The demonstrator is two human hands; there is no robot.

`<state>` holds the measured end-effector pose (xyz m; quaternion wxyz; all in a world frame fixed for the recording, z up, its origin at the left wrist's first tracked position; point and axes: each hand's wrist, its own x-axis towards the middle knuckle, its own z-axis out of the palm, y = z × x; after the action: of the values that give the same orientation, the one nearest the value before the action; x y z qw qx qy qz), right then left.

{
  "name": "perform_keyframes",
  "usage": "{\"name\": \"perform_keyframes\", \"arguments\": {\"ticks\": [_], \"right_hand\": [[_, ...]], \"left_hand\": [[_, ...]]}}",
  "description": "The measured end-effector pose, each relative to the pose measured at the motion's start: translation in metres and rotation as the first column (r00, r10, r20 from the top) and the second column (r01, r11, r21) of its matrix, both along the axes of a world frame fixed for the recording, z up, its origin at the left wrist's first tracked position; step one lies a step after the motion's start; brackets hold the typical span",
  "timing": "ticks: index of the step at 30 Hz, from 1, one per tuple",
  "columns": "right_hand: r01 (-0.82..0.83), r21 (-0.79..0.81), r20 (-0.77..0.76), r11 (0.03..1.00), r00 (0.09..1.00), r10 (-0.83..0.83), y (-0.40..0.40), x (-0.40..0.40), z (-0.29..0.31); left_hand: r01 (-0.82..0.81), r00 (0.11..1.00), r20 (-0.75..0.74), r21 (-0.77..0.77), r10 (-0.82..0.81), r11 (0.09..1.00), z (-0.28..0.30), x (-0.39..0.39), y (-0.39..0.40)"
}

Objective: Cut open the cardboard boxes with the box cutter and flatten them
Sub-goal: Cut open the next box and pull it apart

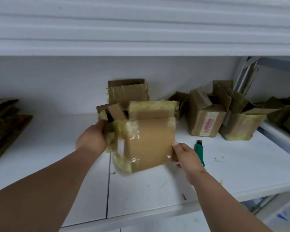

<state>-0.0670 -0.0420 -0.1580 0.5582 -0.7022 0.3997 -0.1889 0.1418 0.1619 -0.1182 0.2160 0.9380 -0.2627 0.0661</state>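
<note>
A taped brown cardboard box [151, 139] with loose flaps at its top left is held tilted over the white shelf [141, 195]. My left hand [92, 138] grips the box's left side, fingers curled round a taped flap. Its lower right edge is pinched by my right hand [184, 154], thumb on the front face. The green box cutter [199, 152] lies on the shelf just right of my right hand, untouched, partly hidden behind it.
Several opened cardboard boxes [206, 118] stand at the back right of the shelf. Flattened cardboard [127, 92] leans on the back wall behind the held box. A stack of flat cardboard [5, 124] lies at far left. Another shelf board [141, 25] hangs overhead.
</note>
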Motion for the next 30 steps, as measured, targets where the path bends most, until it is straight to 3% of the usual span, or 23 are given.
{"name": "perform_keyframes", "arguments": {"ticks": [4, 7, 9, 11, 15, 18, 21, 24, 30], "right_hand": [[0.147, 0.06, 0.069, 0.987, 0.986, -0.151, -0.006, 0.002, -0.004], [0.183, -0.017, 0.118, 0.983, 0.977, -0.18, 0.001, 0.011, -0.009], [0.172, -0.044, 0.153, 0.984, 0.975, -0.163, 0.006, 0.018, -0.008], [0.155, -0.04, 0.173, 0.987, 0.974, -0.146, 0.007, 0.023, -0.005], [0.128, -0.014, 0.183, 0.992, 0.975, -0.123, 0.011, 0.027, -0.005], [0.16, 0.062, 0.24, 0.985, 0.956, -0.17, 0.016, 0.024, -0.008], [0.191, 0.167, 0.302, 0.967, 0.924, -0.235, 0.018, 0.016, -0.006], [0.207, 0.15, 0.309, 0.967, 0.919, -0.244, 0.019, 0.005, -0.007], [0.161, 0.11, 0.338, 0.981, 0.922, -0.189, 0.032, -0.019, 0.007]], "left_hand": [[-0.049, 0.975, -0.223, -0.2, 0.003, 0.979, -0.004, 0.007, 0.005], [-0.138, 0.888, -0.449, -0.471, -0.102, 0.871, -0.001, -0.006, -0.003], [-0.169, 0.876, -0.46, -0.57, -0.142, 0.804, 0.001, -0.013, -0.007], [-0.087, 0.861, -0.453, -0.58, -0.232, 0.81, 0.007, -0.023, -0.008], [0.077, 0.728, -0.538, -0.552, -0.425, 0.83, 0.019, -0.044, -0.01], [0.094, 0.761, -0.491, -0.564, -0.424, 0.821, 0.027, -0.048, -0.013], [0.208, 0.824, -0.373, -0.501, -0.427, 0.84, 0.033, -0.057, -0.016], [0.311, 0.827, -0.295, -0.47, -0.479, 0.826, 0.037, -0.07, -0.02], [0.147, 0.789, -0.463, -0.496, -0.404, 0.856, 0.031, -0.079, -0.007]]}}
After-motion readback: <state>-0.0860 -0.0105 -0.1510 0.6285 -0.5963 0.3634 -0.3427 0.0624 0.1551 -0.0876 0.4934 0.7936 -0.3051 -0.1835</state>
